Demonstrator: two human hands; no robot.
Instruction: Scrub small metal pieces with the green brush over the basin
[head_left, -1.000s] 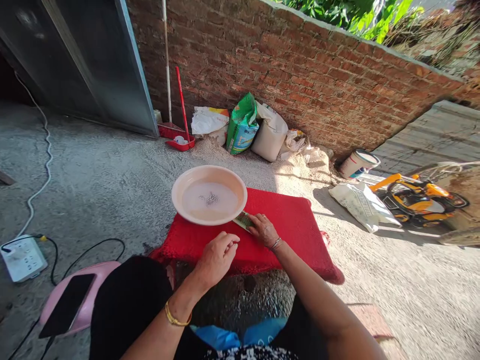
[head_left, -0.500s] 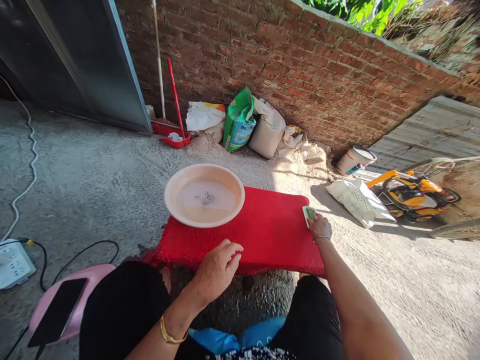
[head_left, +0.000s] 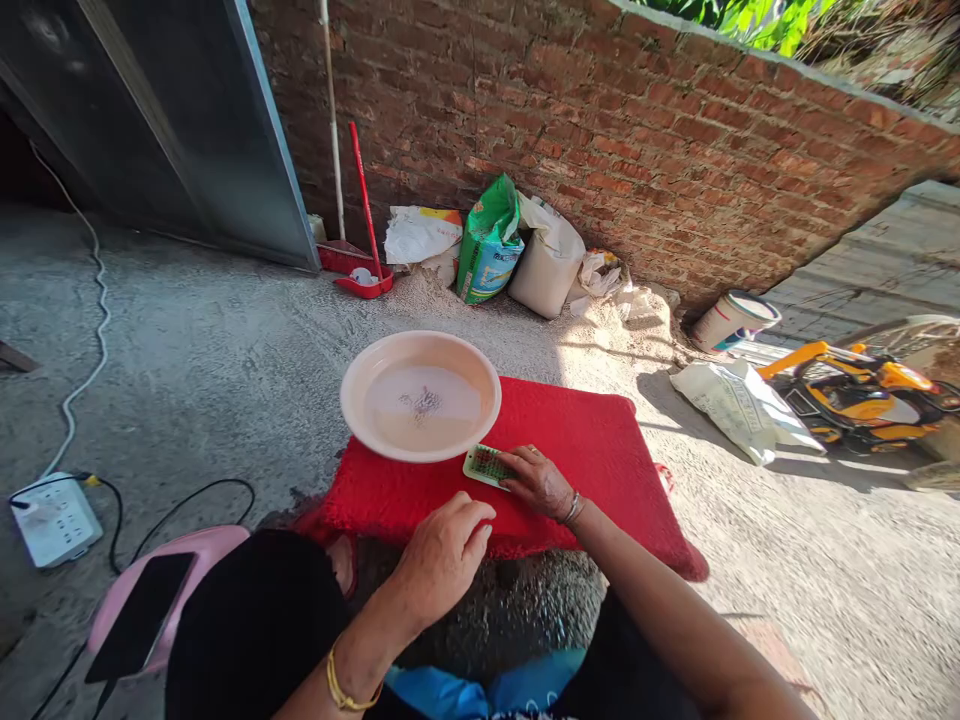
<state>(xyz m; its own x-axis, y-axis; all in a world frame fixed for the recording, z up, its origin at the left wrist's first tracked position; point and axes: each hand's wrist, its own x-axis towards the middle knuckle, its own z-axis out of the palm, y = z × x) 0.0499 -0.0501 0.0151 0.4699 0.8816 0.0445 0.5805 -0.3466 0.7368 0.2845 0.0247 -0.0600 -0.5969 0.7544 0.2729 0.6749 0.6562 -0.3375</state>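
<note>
A red fuzzy cloth point(head_left: 585, 430) lies over a low flat support in front of my knees. My right hand point(head_left: 541, 485) rests on it, fingers closed over a small pale-green scrubbing brush point(head_left: 484, 466). The brush lies flat beside the basin; its underside is hidden. My left hand point(head_left: 446, 550) hovers at the cloth's front edge, fingers loosely curled, thumb near the index finger, nothing visible between them. A pale peach basin point(head_left: 420, 395) of cloudy water stands on the cloth's far left corner.
Left of my knee, a black phone point(head_left: 142, 615) lies on a pink stool point(head_left: 225, 545), near a white power strip point(head_left: 56, 520). Sacks point(head_left: 551, 260) and a red dustpan point(head_left: 365, 285) stand by the brick wall point(head_left: 570, 120). An orange toy vehicle point(head_left: 870, 390) is at right.
My right hand has swept the brush left across the cloth, from its right edge to beside the basin. The cloth's right front corner hangs out further. My left hand has hardly moved.
</note>
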